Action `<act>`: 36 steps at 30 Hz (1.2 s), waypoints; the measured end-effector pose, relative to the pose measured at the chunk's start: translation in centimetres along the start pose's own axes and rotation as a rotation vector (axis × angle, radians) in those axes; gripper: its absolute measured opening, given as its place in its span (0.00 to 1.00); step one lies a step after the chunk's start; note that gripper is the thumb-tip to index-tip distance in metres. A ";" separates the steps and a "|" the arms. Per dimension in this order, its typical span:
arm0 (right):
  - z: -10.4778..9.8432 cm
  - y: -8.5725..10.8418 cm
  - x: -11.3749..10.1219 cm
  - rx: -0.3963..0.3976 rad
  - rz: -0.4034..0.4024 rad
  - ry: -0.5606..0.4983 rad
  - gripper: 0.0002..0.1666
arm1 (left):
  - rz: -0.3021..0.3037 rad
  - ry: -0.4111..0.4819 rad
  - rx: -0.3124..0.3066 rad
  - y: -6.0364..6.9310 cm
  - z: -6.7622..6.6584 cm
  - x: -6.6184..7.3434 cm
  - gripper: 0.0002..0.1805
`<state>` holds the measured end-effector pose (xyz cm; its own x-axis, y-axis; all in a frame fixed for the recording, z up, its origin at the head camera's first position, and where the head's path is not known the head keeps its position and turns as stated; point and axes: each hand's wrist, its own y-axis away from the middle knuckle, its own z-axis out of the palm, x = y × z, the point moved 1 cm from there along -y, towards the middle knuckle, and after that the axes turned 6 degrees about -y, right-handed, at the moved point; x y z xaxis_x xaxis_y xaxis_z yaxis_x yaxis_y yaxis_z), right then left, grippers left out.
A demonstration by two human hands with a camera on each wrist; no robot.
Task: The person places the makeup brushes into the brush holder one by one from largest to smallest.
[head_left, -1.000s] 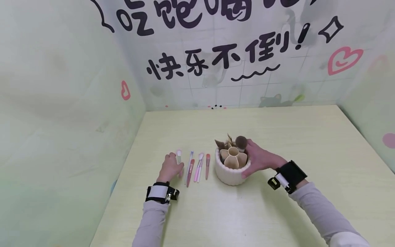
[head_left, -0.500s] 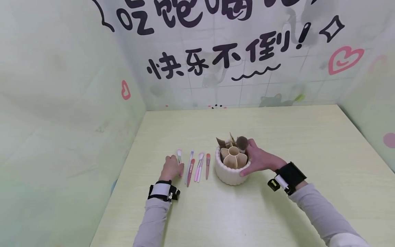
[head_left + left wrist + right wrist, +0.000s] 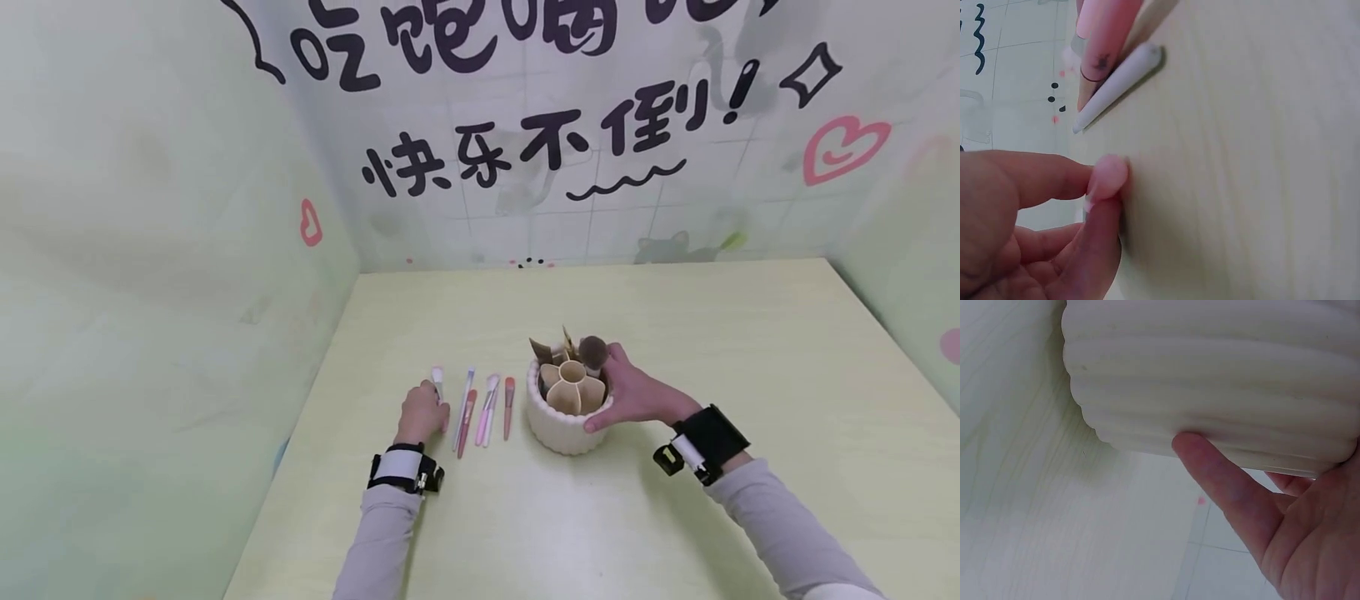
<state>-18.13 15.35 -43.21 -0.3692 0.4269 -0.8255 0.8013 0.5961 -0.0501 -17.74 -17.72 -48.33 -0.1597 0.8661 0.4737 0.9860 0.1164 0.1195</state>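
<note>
In the head view my left hand [image 3: 422, 412] is at the left end of a row of makeup brushes, over a brush with a pale tip [image 3: 438, 375]. The left wrist view shows thumb and a finger pinching the pink handle end [image 3: 1110, 177] of that brush, close to the tabletop. My right hand [image 3: 637, 394] grips the right side of a white ribbed brush holder [image 3: 566, 435], its thumb [image 3: 1222, 481] pressed on the ribbed wall. Its other fingers are mostly hidden behind the holder. Inside stand a petal-shaped beige divider [image 3: 572, 390] and a fluffy dark brush [image 3: 593, 352].
Several more brushes lie between my left hand and the holder, including a dark pink brush [image 3: 467, 423] and a coral-tipped brush [image 3: 509, 408]. The pale wooden table [image 3: 675, 317] meets a printed back wall [image 3: 540, 208] and side walls.
My left wrist has shifted slightly right, and the thumb and fingers have drawn closer together on the brush. My right hand stays on the holder. The head view has tilted a little.
</note>
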 end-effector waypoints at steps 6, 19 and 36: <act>0.1 0.0 0.2 0.007 0.020 -0.007 0.56 | 0.046 0.052 0.042 -0.2 0.2 0.4 0.13; 0.2 0.0 0.0 0.021 0.023 0.010 0.57 | 0.286 0.200 0.195 1.4 -3.1 7.0 0.18; 0.2 0.1 -0.2 0.040 0.029 0.024 0.58 | 0.510 0.329 0.236 3.0 -4.1 13.0 0.15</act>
<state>-17.91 15.20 -43.18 -0.3566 0.4597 -0.8134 0.8296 0.5561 -0.0494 -17.07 -8.09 -38.18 0.3618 0.6511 0.6673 0.9201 -0.1343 -0.3679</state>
